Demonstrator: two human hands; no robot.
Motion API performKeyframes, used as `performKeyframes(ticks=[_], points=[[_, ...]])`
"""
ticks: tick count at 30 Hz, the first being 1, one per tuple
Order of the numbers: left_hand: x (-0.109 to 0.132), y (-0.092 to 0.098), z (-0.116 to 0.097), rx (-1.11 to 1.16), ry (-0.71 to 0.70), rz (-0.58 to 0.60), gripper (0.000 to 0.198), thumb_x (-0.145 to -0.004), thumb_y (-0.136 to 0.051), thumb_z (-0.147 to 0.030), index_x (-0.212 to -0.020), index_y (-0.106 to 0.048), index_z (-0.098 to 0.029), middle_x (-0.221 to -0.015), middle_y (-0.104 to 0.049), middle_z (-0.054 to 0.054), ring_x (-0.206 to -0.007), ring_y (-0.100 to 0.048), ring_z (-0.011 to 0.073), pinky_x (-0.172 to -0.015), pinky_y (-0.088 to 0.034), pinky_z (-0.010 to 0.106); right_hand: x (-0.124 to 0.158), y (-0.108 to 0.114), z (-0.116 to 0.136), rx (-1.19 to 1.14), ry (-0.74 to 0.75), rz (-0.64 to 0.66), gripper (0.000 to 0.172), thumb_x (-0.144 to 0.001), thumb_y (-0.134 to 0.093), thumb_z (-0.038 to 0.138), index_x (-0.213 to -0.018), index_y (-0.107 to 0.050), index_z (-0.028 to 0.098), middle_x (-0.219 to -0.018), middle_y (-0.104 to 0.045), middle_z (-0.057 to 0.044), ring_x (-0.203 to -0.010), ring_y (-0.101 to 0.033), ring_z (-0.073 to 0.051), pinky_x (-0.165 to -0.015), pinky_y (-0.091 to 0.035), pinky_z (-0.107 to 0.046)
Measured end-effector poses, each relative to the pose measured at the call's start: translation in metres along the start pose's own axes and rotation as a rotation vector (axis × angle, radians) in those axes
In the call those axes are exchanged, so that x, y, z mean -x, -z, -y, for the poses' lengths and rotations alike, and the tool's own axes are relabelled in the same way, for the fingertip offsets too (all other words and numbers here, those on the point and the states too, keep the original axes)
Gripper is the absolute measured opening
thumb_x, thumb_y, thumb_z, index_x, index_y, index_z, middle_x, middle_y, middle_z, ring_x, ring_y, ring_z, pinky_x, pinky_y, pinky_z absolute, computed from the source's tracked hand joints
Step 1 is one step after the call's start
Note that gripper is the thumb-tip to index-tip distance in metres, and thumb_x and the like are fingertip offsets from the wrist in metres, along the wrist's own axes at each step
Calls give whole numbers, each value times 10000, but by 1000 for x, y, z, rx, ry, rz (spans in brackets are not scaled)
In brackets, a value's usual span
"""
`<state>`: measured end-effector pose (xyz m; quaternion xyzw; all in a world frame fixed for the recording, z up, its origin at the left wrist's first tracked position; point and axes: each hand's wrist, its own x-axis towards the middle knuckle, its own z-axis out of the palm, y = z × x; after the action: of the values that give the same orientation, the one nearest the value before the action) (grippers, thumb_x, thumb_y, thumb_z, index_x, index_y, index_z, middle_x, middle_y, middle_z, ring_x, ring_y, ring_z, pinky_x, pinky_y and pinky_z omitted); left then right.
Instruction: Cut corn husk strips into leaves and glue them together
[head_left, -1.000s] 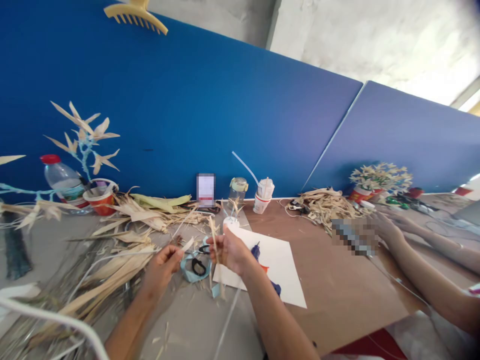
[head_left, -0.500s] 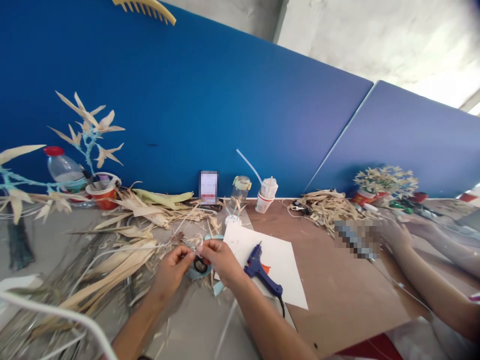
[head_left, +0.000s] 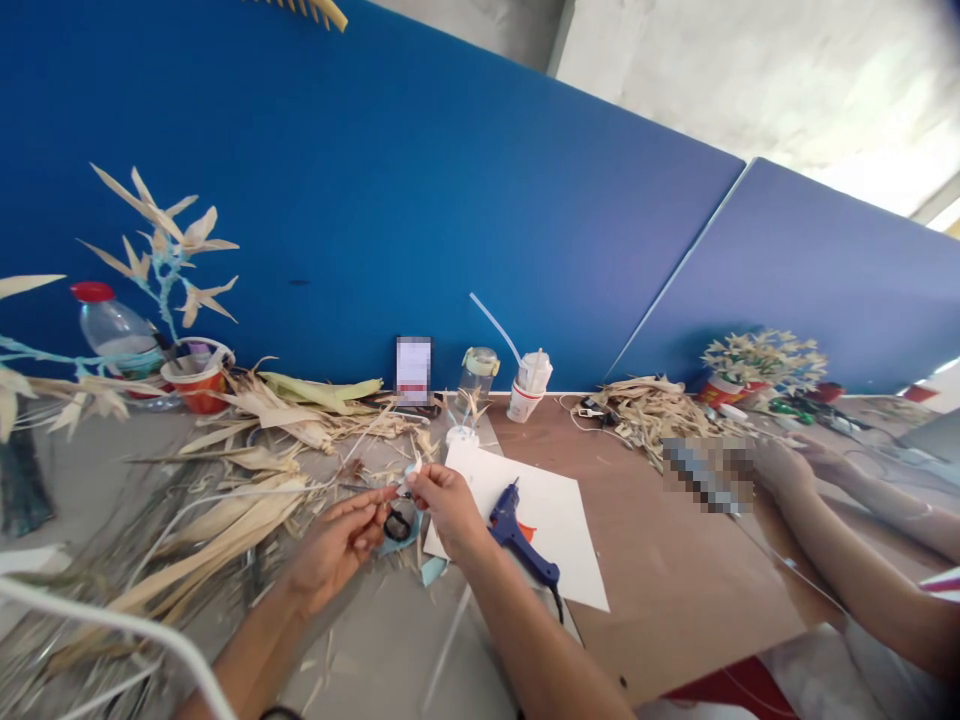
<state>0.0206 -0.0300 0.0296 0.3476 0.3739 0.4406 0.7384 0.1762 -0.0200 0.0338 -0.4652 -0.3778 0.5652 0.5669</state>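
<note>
My right hand (head_left: 448,508) pinches a small whitish piece (head_left: 414,474) between thumb and fingertips; its kind is too small to tell. Close against it on the left, my left hand (head_left: 337,540) has its fingers curled together, and whatever they grip is hidden. Just below the fingertips lie black scissor handles (head_left: 397,524) on a light-blue scrap (head_left: 397,545). Right of my right hand, a blue glue gun (head_left: 520,537) rests on a white sheet (head_left: 574,530). Dried corn husks (head_left: 232,530) spread beside my left hand.
A phone (head_left: 414,370) leans at the blue partition (head_left: 450,200), near a clear bottle (head_left: 475,375) and paper cups (head_left: 526,398). At left stands a red cup (head_left: 196,385) with a husk-flower stem (head_left: 169,265). Another person's arms (head_left: 832,540) reach in from the right.
My left hand has slid slightly left and lower, its fingers turning more into view. My right hand has risen a little, the whitish piece showing more. The view has shifted slightly.
</note>
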Motion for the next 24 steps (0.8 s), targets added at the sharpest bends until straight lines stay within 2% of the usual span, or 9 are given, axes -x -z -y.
performKeyframes(ticks=[8, 14, 18, 24], points=[[-1, 3, 10, -153, 62, 135, 355, -684, -775, -406, -900, -753, -125, -693, -562, 12, -479, -308, 28, -456, -232, 189, 1, 0, 1, 45, 14, 8, 254, -608, -670, 354, -524, -494, 191, -454, -433, 74, -474, -328, -76, -511, -240, -241], [2, -4, 6, -120, 49, 84, 413, -643, -789, -470, -854, -742, -118, -693, -558, 9, -486, -301, 29, -473, -257, 188, 1, 1, -1, 76, -20, 37, 281, -623, -682, 374, -525, -493, 190, -449, -430, 73, -463, -318, -74, -500, -220, -243], [2, -6, 7, -167, 38, 108, 456, -639, -772, -521, -853, -733, -120, -661, -536, -6, -481, -289, 38, -468, -237, 201, 1, -1, -1, 83, -48, 27, 259, -587, -682, 370, -517, -507, 192, -433, -430, 77, -462, -327, -75, -498, -225, -244], [1, -9, 10, -241, 5, 134, 444, -670, -721, -572, -684, -644, -135, -618, -478, -28, -474, -256, 50, -459, -207, 227, 5, -2, 1, 60, -83, 51, 273, -565, -705, 356, -499, -499, 189, -423, -438, 79, -452, -347, -72, -504, -241, -244]])
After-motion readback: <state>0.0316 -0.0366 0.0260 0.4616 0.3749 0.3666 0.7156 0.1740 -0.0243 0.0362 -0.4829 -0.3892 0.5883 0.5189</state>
